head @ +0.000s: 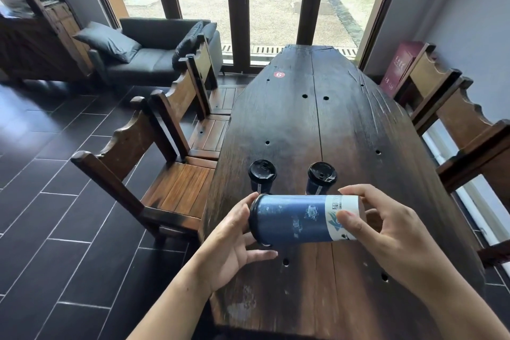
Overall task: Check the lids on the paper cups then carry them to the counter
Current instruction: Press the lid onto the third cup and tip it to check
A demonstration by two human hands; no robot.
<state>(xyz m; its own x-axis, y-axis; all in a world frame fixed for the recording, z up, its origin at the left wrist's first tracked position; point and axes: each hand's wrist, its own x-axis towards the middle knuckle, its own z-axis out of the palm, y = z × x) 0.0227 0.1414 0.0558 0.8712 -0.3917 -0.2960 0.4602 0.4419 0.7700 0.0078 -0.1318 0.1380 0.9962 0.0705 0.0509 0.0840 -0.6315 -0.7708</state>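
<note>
You are on the lid check. The blue cup [292, 218] is held on its side over the near end of the table [303, 124], with its lid [255, 218] toward your left. Your right hand [392, 232] pinches the base end, thumb on the near side and fingers curled over the top. Your left hand [229, 246] lies spread against the lid end and grips nothing. A second cup [262, 172] and a third cup [322, 175] stand upright just behind, lids on. The next move probably calls for pressing round the rim, then righting the cup, since a loose lid could leak at this tilt.

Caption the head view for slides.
Right hand grips a sideways blue cup, left hand pressing its lid, before two upright lidded cups.
</note>
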